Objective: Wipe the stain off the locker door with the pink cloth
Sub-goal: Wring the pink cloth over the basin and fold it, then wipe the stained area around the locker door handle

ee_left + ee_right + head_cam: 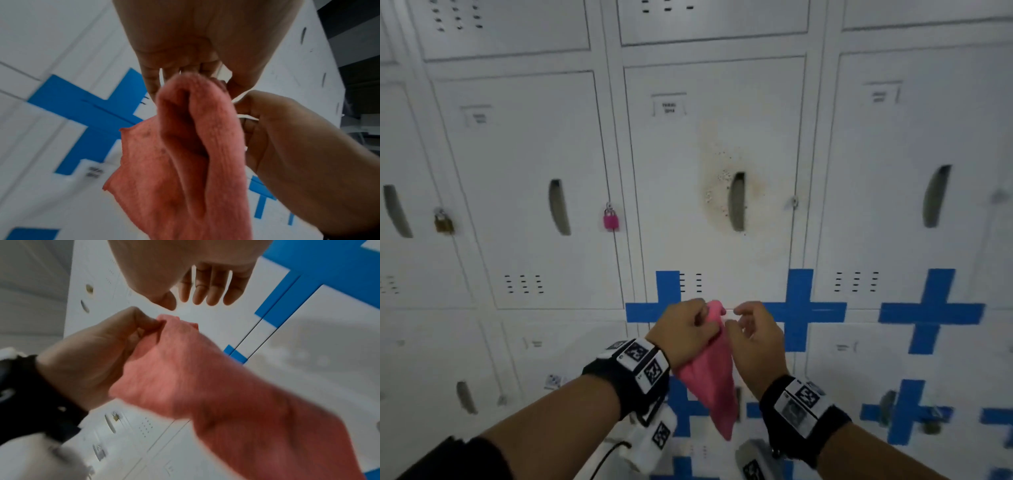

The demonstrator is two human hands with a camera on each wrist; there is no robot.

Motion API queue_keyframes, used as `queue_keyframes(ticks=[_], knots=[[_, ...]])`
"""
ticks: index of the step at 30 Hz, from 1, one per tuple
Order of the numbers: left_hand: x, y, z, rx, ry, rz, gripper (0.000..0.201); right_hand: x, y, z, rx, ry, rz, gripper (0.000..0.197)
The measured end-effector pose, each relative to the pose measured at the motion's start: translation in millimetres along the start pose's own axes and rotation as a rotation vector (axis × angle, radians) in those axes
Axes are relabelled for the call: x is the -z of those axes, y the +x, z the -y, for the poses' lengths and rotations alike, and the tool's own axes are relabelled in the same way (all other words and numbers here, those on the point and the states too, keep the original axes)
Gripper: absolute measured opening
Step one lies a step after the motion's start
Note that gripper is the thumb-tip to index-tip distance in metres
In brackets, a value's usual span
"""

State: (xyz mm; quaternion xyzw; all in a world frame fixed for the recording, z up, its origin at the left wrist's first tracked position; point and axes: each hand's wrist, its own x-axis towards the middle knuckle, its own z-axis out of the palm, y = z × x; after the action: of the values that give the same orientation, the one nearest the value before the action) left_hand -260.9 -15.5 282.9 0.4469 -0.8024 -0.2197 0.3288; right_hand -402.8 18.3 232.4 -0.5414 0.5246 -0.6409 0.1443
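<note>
The pink cloth [709,377] hangs bunched from my left hand [700,317], which pinches its top end. In the left wrist view the cloth [185,162] droops in folds below that hand's fingertips [185,69]. My right hand [743,318] hovers just right of the cloth with loosely curled fingers and holds nothing. In the right wrist view its fingers [205,288] are spread apart above the cloth [205,378]. The stain [717,185], brownish and speckled, surrounds the handle slot of the middle white locker door [688,240], well above both hands.
Blue tape crosses [799,310] mark the lockers behind and right of my hands. A pink padlock [610,219] hangs on the locker to the left, a brass padlock [443,222] farther left. White locker doors fill the whole wall.
</note>
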Motion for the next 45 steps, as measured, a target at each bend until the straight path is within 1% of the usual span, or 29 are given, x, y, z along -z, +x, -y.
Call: queue_keyframes(ticks=[1,3,4,6,8,9,10,11,13,14,16,18,21,24,27,31,32,34,37,38,40,42,45], knots=[[-5.0,6.3,-14.3,-0.005,-0.024,-0.003,0.030,11.4,-2.5,2.8,-0.005,0.070,0.012,0.017],[-15.7,18.0,-41.9,-0.023,-0.066,-0.014,0.026,29.3,-7.8,9.8,-0.018,0.240,0.088,0.017],[-20.8,22.5,-55.2,-0.037,-0.061,-0.024,0.024,36.8,-9.4,10.5,-0.008,0.290,0.128,0.025],[-30.7,30.6,-78.9,-0.080,-0.030,-0.039,0.018,49.1,-7.5,6.2,0.012,0.335,0.173,0.049],[-39.3,33.9,-99.9,-0.123,-0.035,-0.007,0.013,58.9,-1.5,3.3,0.028,0.402,0.153,0.058],[-43.2,35.5,-106.5,-0.143,-0.045,0.022,0.011,61.7,1.3,4.4,0.032,0.426,0.117,0.058],[-46.1,35.7,-113.0,-0.153,-0.055,0.055,0.008,62.6,4.5,5.1,0.015,0.449,0.063,0.054],[-47.5,35.9,-117.2,-0.156,-0.065,0.082,0.010,62.6,7.2,6.0,-0.021,0.489,0.008,0.048],[-45.7,36.4,-119.7,-0.163,-0.091,0.114,0.019,59.5,14.8,7.3,-0.120,0.555,-0.085,0.034],[-42.4,37.6,-118.5,-0.180,-0.082,0.116,0.023,57.4,20.1,5.3,-0.165,0.556,-0.115,0.031],[-33.4,42.4,-111.0,-0.231,0.004,0.082,0.029,55.3,30.4,4.4,-0.219,0.532,-0.141,0.027],[-22.9,49.4,-100.5,-0.263,0.083,-0.003,0.037,54.4,40.7,8.5,-0.230,0.523,-0.155,0.026],[-5.0,63.4,-82.3,-0.300,0.194,-0.169,0.061,53.5,59.0,20.3,-0.166,0.489,-0.182,0.026],[16.9,80.3,-65.8,-0.319,0.338,-0.288,0.070,54.4,80.3,43.3,-0.076,0.479,-0.223,0.029],[40.5,97.1,-51.5,-0.302,0.391,-0.352,0.081,57.7,103.3,69.6,-0.004,0.520,-0.289,0.027],[65.7,115.5,-37.6,-0.288,0.441,-0.401,0.086,58.7,131.5,99.0,0.124,0.489,-0.381,0.016],[70.8,120.3,-34.2,-0.276,0.465,-0.402,0.088,57.8,139.0,104.6,0.165,0.498,-0.399,0.017],[78.7,129.6,-27.2,-0.254,0.516,-0.398,0.091,56.4,154.1,113.7,0.258,0.474,-0.417,0.028],[86.7,141.7,-19.6,-0.219,0.559,-0.396,0.093,54.6,171.1,123.7,0.406,0.310,-0.403,0.047],[89.0,145.2,-18.5,-0.212,0.567,-0.399,0.094,53.7,178.4,123.8,0.442,0.261,-0.379,0.052],[93.2,151.1,-18.2,-0.224,0.597,-0.418,0.094,51.7,193.4,123.9,0.503,0.089,-0.352,0.058],[98.0,156.9,-19.3,-0.259,0.627,-0.464,0.092,51.0,210.9,120.3,0.551,-0.066,-0.310,0.062],[108.1,162.3,-22.9,-0.301,0.622,-0.563,0.091,50.4,231.0,112.4,0.580,-0.227,-0.258,0.060]])
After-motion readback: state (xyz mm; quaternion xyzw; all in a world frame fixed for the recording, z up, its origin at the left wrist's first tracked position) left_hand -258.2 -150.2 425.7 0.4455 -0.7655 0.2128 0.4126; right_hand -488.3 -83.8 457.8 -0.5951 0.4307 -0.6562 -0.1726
